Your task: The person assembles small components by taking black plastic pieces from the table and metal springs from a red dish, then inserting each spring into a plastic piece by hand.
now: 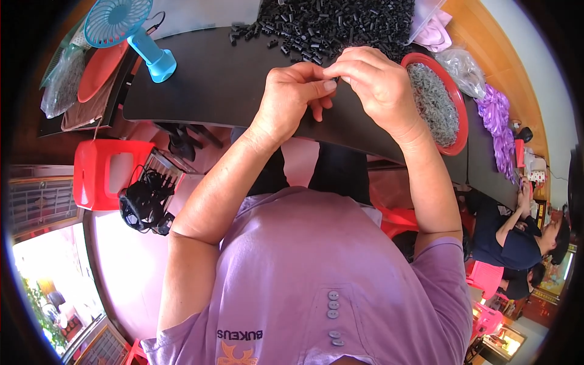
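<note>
Over the near part of the dark table, my left hand [292, 98] and my right hand [382, 88] meet fingertip to fingertip. Between the left thumb and forefinger a small black piece [337, 79] barely shows; most of it is covered. My right thumb and forefinger are pinched at the same spot, and what they grip is too small to make out. Just beyond the hands spreads a heap of small black cylindrical parts [340, 27]. Right of my right hand stands a red basin [461, 112] holding many small, clear greyish pieces [433, 100].
A blue handheld fan [159, 64] stands on the table [201, 91] at left, near a red tray [102, 72]. Plastic bags [462, 68] and a purple bundle [496, 118] lie at right. A red stool [91, 176] is at lower left. Other people [508, 240] sit at far right.
</note>
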Demonstrator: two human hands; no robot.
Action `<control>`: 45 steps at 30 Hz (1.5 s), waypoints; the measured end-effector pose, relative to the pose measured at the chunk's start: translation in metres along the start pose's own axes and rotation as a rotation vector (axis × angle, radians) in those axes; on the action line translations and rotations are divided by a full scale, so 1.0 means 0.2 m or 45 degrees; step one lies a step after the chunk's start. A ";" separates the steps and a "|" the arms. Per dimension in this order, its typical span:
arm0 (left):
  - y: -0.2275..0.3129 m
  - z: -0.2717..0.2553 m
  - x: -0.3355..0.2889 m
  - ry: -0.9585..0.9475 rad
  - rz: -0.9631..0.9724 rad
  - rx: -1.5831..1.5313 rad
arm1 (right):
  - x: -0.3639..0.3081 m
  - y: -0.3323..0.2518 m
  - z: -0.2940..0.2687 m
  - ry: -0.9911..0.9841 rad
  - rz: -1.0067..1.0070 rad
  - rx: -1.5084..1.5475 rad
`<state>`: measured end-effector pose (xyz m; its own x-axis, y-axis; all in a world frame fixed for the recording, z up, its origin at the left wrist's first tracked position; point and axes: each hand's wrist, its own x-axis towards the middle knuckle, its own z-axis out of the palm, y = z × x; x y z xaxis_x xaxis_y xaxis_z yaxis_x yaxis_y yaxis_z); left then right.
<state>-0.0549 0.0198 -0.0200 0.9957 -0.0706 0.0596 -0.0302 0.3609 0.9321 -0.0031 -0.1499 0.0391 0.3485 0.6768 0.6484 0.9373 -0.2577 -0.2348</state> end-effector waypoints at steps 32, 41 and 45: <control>-0.02 0.02 0.01 0.115 0.015 -0.104 | -0.08 -0.06 0.19 0.282 0.194 -0.229; -0.03 -0.02 0.03 0.051 -0.002 -0.263 | -0.15 -0.07 0.24 0.332 0.274 -0.071; -0.02 -0.03 0.03 -0.005 -0.031 -0.278 | -0.14 -0.06 0.23 0.376 0.242 -0.224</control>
<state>-0.0491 0.0244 -0.0255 0.9956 -0.0848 0.0398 0.0137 0.5516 0.8340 -0.0239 -0.1333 -0.0100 0.4743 0.3844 0.7920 0.8315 -0.4911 -0.2596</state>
